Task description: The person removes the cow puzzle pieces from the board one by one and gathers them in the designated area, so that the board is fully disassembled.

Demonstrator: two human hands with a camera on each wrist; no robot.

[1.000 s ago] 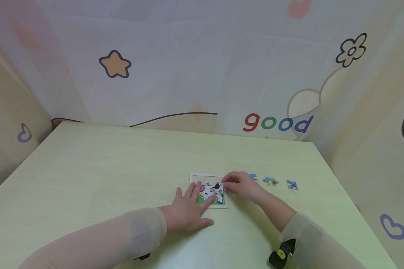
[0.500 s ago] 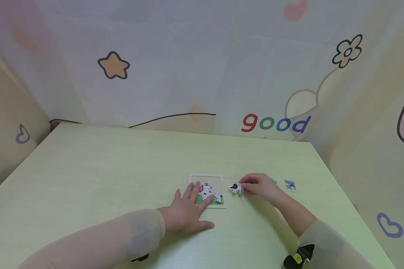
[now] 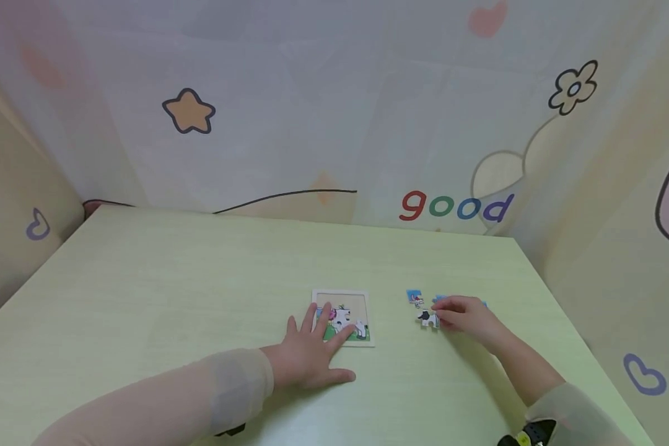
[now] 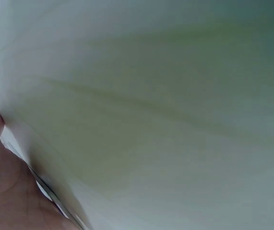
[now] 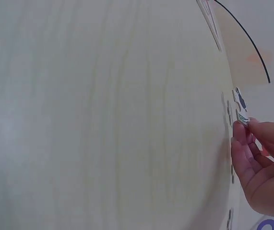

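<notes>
Left hand point(image 3: 309, 356), head view: grip wide, fingers spread over the puzzle tray point(image 3: 340, 291), perhaps steadying it.
Cow piece point(image 3: 427, 319): right of the tray, pinched at its right edge by the right hand point(image 3: 471, 319), likely keeping its picture in sight.
Loose pieces point(image 3: 415, 297): farther back, some partly hidden.
Bench point(image 3: 201, 266): pale wood grain.
Printed cloth point(image 3: 290, 93): hangs at the far side.
Left wrist view: blurred; part of the hand shows.
Right wrist view: narrow grip, holding the piece's edge.
</notes>
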